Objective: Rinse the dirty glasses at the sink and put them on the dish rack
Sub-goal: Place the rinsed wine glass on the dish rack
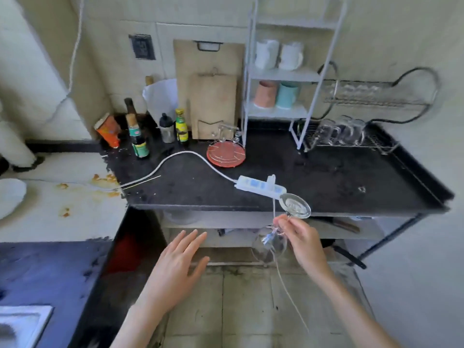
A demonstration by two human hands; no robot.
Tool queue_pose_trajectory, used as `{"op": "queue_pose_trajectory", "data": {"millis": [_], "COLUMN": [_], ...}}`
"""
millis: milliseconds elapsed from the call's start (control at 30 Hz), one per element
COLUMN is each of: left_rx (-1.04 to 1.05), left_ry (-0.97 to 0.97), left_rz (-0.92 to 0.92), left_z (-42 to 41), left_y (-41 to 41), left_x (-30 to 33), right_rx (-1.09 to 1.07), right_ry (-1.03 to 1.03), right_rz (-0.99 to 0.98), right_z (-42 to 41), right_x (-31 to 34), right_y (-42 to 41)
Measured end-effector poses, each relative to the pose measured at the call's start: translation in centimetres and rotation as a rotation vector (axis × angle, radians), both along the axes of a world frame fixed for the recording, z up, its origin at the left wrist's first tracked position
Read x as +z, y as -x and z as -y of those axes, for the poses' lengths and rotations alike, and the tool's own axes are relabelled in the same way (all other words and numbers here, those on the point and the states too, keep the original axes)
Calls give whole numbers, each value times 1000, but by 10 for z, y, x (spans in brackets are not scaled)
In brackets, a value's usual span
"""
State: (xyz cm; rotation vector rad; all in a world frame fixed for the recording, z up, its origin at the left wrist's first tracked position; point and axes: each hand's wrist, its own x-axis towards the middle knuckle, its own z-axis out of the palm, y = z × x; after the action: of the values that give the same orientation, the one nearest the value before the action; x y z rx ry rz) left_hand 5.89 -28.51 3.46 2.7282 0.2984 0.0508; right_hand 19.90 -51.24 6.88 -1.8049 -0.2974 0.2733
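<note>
1. Tiled floor, pale and grimy with dark grout lines, fills the lower centre of the frame; a steel sink corner shows at the lower left, set in a dark counter.
2. Left hand, lower centre: fingers straight and spread, palm down, holding nothing, in the air over the floor.
3. Right hand, right of centre: fingers curled, pinching the stem of a wine glass. The glass is clear and inverted, its rounded bowl hanging below the fingers and its flat round foot raised at the table's front edge. Whether it is wet or soiled cannot be told.
4. Black table, mid frame: matte, speckled top on a dark metal frame. A white power strip lies near the front edge, its cable curving toward the left.
5. Red round rack with wire fittings sits behind the cable.
6. Sauce bottles, an orange carton and a dark-capped shaker cluster at the table's upper left.
7. Two wooden cutting boards lean on the tiled wall.
8. White metal shelf, upper centre, carries white, pink and teal mugs.
9. Wire dish rack, upper right, chrome with two tiers; clear glasses rest on its lower tier.
</note>
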Motion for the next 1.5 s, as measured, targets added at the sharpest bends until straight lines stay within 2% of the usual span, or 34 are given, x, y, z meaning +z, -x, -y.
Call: {"op": "queue_pose_trajectory", "data": {"millis": [200, 367, 633, 900, 1100, 1267, 1500], "left_rx": [-87, -176, -277, -365, -350, -236, 45], "left_ry": [77, 134, 81, -75, -171, -260, -317], "left_rz": [26, 59, 72, 132, 167, 93, 36], "left_z": [114, 187, 235, 259, 278, 288, 295], "left_y": [-121, -207, -337, -523, -658, -735, -779], "left_x": [0, 21, 24, 33, 74, 75, 58], "right_rx": [-125, -164, -259, -297, -305, -228, -193], "right_ry": [21, -7, 32, 67, 93, 254, 273], "right_rz": [25, 47, 41, 131, 316, 477, 426], "right_z": [129, 199, 249, 273, 283, 280, 274], "right_x": [3, 17, 17, 36, 88, 118, 105], "right_y": [-92, -162, -283, -448, -570, -661, -776]}}
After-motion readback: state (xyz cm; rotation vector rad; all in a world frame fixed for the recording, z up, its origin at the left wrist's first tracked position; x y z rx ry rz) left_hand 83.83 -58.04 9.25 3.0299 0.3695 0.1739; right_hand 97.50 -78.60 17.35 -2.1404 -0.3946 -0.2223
